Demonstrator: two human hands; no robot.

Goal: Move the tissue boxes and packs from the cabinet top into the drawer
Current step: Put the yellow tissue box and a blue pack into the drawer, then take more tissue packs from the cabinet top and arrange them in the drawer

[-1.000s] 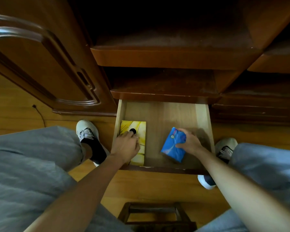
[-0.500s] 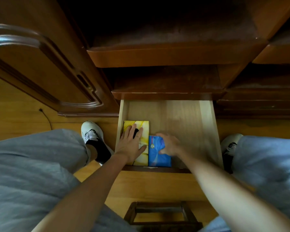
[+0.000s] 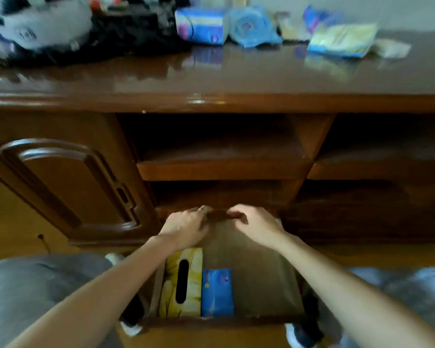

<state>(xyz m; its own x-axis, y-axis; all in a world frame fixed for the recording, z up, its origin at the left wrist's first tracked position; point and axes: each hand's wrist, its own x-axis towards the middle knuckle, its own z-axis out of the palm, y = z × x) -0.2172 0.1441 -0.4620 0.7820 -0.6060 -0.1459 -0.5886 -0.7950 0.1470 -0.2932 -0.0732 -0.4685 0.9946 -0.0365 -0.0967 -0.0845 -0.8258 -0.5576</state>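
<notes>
The left hand [image 3: 186, 228] and right hand [image 3: 255, 226] are seen above the open drawer [image 3: 261, 277], fingers loosely curled and nothing held. A yellow tissue box [image 3: 182, 285] and a blue tissue pack [image 3: 216, 293] are already laid side by side, touching, in the drawer's left part. On the cabinet top [image 3: 236, 79] several blue packs [image 3: 201, 26] and a yellow pack [image 3: 342, 40] are left, so the task is judged only begun.

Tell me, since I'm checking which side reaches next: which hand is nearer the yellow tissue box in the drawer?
Left. The left hand hangs just above the yellow tissue box; the right hand is farther right.
</notes>
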